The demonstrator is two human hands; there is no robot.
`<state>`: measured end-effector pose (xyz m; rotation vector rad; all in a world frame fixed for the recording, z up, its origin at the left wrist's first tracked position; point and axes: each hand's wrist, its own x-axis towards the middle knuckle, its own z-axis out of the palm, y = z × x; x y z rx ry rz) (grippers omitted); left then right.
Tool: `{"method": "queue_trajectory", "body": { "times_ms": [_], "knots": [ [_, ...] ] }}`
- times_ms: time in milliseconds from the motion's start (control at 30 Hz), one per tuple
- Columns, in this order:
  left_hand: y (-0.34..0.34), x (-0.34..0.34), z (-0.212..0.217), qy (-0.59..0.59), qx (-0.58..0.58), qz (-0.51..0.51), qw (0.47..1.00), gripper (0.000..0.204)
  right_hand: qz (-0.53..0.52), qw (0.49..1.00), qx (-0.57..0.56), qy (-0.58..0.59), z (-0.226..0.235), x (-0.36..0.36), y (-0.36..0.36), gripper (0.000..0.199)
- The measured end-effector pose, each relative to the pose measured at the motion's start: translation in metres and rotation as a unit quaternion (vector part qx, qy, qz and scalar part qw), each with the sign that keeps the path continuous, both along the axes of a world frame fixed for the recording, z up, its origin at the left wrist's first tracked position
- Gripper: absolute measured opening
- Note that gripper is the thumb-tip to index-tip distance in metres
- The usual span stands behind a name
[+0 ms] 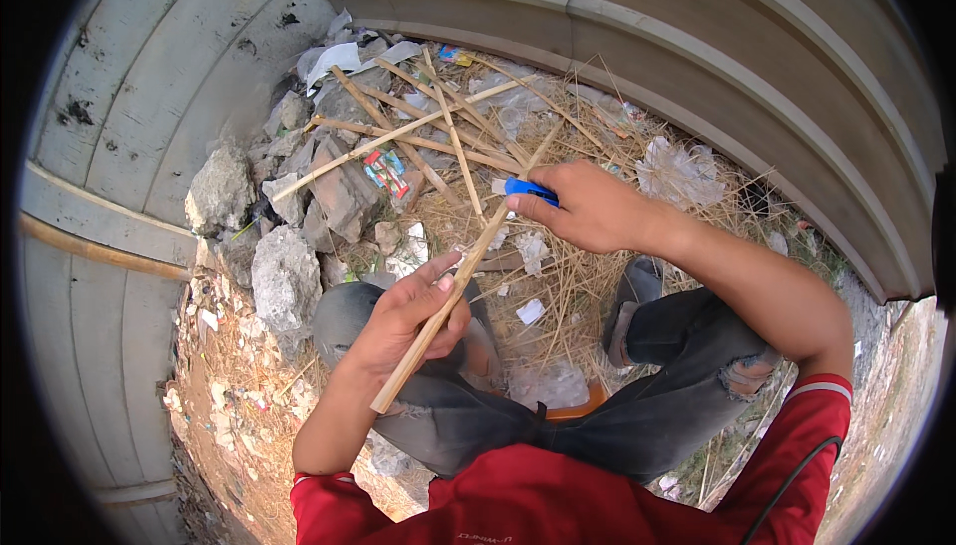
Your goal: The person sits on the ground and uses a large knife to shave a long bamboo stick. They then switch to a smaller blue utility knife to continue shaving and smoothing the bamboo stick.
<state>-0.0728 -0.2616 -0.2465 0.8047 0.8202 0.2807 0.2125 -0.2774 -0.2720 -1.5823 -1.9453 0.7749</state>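
My left hand (pixel 413 314) is closed around the lower half of a pale split-bamboo stick (pixel 484 242), its thumb lying along the stick. The stick slants from over my left thigh up and away to the right. In my right hand (pixel 593 209) is a blue utility knife (pixel 530 190), gripped with the thumb and fingers around its handle. A short length of its blade shows at the left end, close to the stick's upper part. Whether the blade touches the stick, I cannot tell. Beyond my hands, several more sticks (pixel 453 142) lie crossed over rocks and dry straw.
Grey rocks (pixel 287 276) are piled to the left. Corrugated metal sheets (pixel 637 17) stand along the far side, and a pale panel wall (pixel 129 127) is at left. Straw, paper scraps and a crumpled clear plastic bag (pixel 679 172) litter the ground. My bent knees frame the work area.
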Motion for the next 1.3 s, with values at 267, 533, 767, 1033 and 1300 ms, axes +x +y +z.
{"method": "queue_trajectory", "body": {
  "times_ms": [267,533,767,1033,1300],
  "knots": [
    [-0.082,-0.006,-0.056,0.014,-0.168,0.057,0.984,0.035,0.002,0.994,-0.109,-0.021,-0.022,0.012,-0.043,0.049],
    [-0.138,-0.019,-0.083,0.037,0.017,0.116,0.992,0.037,-0.033,0.992,-0.119,-0.011,-0.036,0.037,-0.054,0.048],
    [-0.042,0.038,-0.075,-0.017,0.114,0.188,0.975,0.043,-0.022,0.994,-0.102,0.041,-0.019,0.02,-0.036,0.047],
    [-0.04,0.068,-0.073,-0.071,0.122,0.178,0.974,0.047,0.067,0.992,-0.103,-0.013,-0.01,-0.009,-0.018,0.041],
    [-0.036,0.062,-0.083,-0.062,0.044,0.173,0.982,0.046,0.148,0.97,-0.185,-0.045,-0.017,-0.018,-0.004,0.042]
  ]
}}
